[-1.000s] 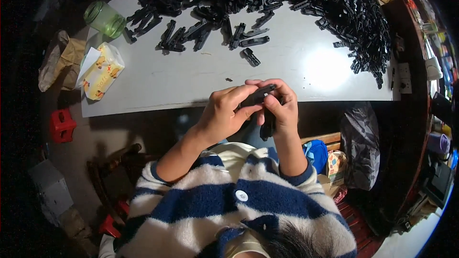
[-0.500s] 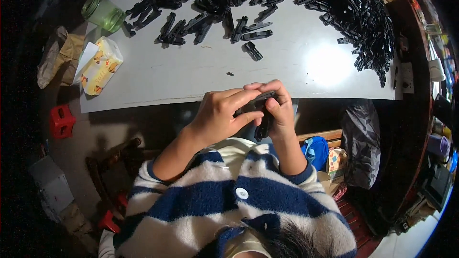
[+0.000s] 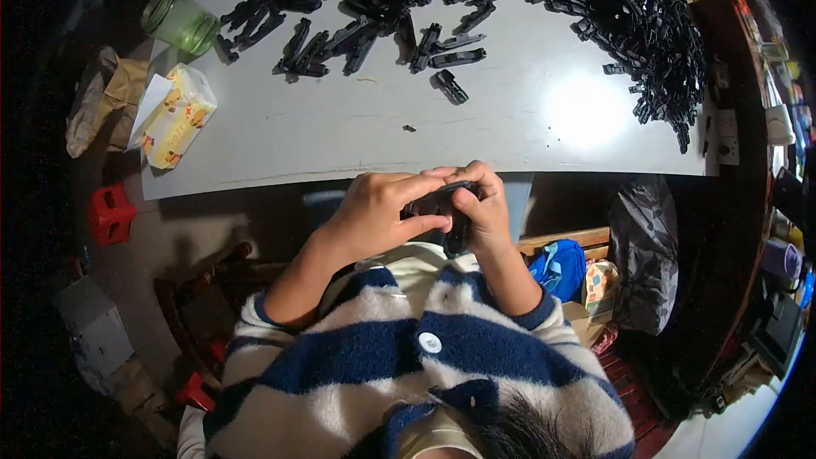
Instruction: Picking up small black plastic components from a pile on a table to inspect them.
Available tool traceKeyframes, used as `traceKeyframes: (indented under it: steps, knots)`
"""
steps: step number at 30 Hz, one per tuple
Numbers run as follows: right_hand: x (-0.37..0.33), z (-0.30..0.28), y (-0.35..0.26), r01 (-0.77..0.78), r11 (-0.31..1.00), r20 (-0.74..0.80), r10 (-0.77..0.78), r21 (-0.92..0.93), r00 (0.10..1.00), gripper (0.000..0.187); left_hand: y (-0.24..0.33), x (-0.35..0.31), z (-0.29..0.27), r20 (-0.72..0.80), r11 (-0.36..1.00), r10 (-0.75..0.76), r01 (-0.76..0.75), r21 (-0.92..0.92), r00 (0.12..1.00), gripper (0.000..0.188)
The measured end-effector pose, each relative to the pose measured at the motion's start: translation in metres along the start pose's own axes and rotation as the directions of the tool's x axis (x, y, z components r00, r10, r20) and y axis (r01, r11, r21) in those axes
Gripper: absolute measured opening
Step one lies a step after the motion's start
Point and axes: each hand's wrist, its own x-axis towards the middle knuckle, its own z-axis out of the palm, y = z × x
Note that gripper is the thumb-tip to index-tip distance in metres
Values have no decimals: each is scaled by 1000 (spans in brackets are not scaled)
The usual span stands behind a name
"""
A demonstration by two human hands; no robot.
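Both my hands grip black plastic parts [image 3: 456, 234] just off the table's near edge, above my lap. My left hand [image 3: 374, 208] has its thumb and fingers closed on the left side of the parts. On the other side, my right hand [image 3: 484, 208] wraps round them, its thumb pressing on top. One long dark piece points down between the hands; fingers hide much of the rest, so I cannot tell how many pieces there are. Beyond the hands, a single short black part [image 3: 450, 87] lies on the white table [image 3: 297, 136], with a tiny dark scrap [image 3: 409, 128] nearer me.
A big heap of black plastic parts [image 3: 629, 25] spreads along the table's far and right sides. At left stand a green-tinted glass jar [image 3: 180, 23] and a yellow tissue pack [image 3: 178, 117]. A red stool [image 3: 111, 214] is on the floor; a blue bag [image 3: 558, 269] sits at right.
Both hands have come slightly down and left, closer to my body, with the black parts still held. The right fingers have shifted a little around them.
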Motion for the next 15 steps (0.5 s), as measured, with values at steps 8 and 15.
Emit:
traceKeyframes:
  steps: [8,15]
  knots:
    - [35,-1,-36,202,400,82,-299,-894,951,27,-10,18,-30,-121,985,-117,131,116,986,28]
    - [85,-21,-28,184,-346,327,-419,-920,847,21,-50,110,-4,-247,981,-120,153,121,961,26]
